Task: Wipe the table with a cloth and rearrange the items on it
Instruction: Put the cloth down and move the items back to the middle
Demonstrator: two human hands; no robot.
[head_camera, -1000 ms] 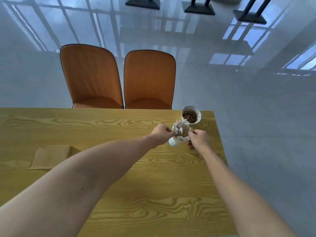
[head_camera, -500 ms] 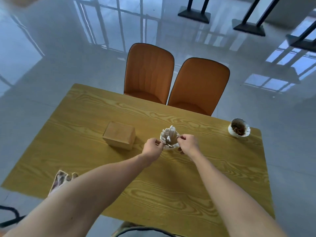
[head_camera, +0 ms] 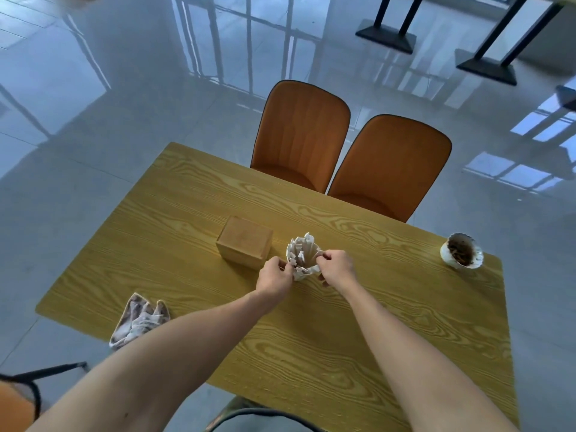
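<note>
A white cup (head_camera: 303, 260) stuffed with several pale paper-wrapped sticks stands on the yellow wooden table (head_camera: 358, 322), just right of a wooden box (head_camera: 244, 241). My left hand (head_camera: 274, 277) pinches the cup's left rim and my right hand (head_camera: 336, 267) pinches its right rim, both closed on it. A crumpled grey-white cloth (head_camera: 138, 319) lies near the table's left front edge, untouched. At the far right corner sits a white bowl (head_camera: 462, 251) holding brown bits.
Two orange chairs (head_camera: 300, 134) (head_camera: 389, 163) stand pushed to the table's far side. Another chair's dark frame (head_camera: 28, 388) shows at the lower left and a chair back at the bottom edge. Black table stands (head_camera: 386, 35) rest on the glossy floor behind.
The cup, held in both hands, has travelled from beside the white bowl leftward to a spot next to the wooden box. My view swung left, bringing the cloth into sight.
</note>
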